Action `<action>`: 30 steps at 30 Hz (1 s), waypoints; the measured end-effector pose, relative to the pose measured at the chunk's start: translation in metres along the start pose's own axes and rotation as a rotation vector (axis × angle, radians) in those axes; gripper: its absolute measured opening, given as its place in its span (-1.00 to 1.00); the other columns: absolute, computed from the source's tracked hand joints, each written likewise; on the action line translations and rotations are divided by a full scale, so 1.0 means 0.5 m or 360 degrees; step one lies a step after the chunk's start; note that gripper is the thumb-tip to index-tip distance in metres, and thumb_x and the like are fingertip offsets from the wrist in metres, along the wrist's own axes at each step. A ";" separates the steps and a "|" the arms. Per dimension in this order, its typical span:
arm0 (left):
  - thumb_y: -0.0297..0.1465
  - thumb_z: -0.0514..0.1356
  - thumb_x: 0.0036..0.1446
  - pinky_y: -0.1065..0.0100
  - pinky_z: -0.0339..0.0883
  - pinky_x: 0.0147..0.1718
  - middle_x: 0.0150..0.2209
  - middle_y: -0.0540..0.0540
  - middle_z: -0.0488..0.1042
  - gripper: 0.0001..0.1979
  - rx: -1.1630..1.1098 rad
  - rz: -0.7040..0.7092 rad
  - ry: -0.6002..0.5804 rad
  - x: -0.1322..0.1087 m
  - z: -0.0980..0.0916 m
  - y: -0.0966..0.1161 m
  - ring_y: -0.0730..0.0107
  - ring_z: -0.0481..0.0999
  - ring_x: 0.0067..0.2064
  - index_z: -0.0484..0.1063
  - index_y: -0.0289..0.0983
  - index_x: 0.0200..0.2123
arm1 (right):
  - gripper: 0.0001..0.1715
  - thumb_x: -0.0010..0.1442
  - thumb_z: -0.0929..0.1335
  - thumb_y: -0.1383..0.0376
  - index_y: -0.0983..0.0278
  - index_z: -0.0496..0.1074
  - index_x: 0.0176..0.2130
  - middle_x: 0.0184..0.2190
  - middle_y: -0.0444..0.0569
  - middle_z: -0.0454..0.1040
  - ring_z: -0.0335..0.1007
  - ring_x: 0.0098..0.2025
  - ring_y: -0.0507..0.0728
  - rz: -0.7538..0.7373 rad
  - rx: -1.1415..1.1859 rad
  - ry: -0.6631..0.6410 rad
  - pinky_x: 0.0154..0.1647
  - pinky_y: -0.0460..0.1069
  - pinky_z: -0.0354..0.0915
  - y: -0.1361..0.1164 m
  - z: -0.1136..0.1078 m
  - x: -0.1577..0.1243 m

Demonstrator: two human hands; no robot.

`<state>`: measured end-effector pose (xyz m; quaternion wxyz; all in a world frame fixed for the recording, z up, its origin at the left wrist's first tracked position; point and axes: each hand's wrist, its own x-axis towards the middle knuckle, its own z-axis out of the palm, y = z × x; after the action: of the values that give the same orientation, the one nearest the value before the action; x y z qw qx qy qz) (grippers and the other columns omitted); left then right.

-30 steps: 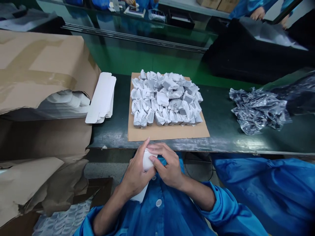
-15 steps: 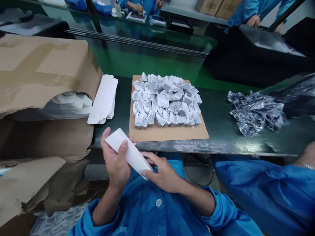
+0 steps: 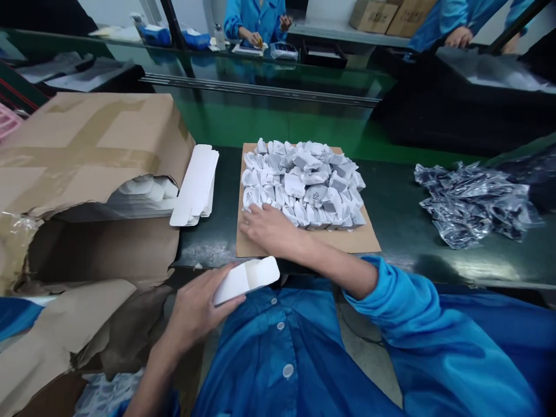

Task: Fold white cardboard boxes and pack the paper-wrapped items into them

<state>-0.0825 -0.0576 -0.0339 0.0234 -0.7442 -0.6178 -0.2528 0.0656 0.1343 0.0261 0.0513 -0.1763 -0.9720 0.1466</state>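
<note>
Low in the frame, left of centre, the left hand [image 3: 197, 310] is closed around a slim white carton [image 3: 247, 279], thumb on top and the other fingers hidden beneath it. The carton's long axis runs from lower left to upper right, nearly level, and its open end with a rounded flap points right, toward the middle of the frame, just below the near edge of the dark green bench [image 3: 395, 208]. The right hand [image 3: 269, 229] lies palm down on the brown cardboard sheet [image 3: 347, 238] at centre frame, its fingertips touching the near left corner of a heap of small white wrapped packets [image 3: 304, 182]; whether it has pinched one cannot be told, since the fingertips are buried among the wrappers. Some packets carry a small dark triangular mark, too small to read. Left of the sheet lies a stack of flat white carton blanks [image 3: 195, 185], beside a torn brown shipping box [image 3: 87, 150] cut off by the left edge. At the right edge sits a crumpled pile of clear plastic bags [image 3: 471, 202].
</note>
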 end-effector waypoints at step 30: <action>-0.49 0.25 0.11 -0.06 0.40 0.03 0.29 -0.32 0.24 -0.46 0.0169 -0.0021 -0.0208 0.190 0.086 0.057 -0.16 0.29 0.24 0.35 -0.32 0.19 | -0.61 0.27 0.34 0.08 0.31 0.31 -0.06 -0.19 -0.03 0.45 0.36 -0.33 -0.06 0.0787 0.1607 0.1089 -0.42 -0.18 0.24 0.149 -0.065 0.106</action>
<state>-0.0308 0.0366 -0.0249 0.0208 -0.7528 -0.6353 -0.1707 0.0453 0.2284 0.0369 0.3988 -0.3852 -0.6434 0.5278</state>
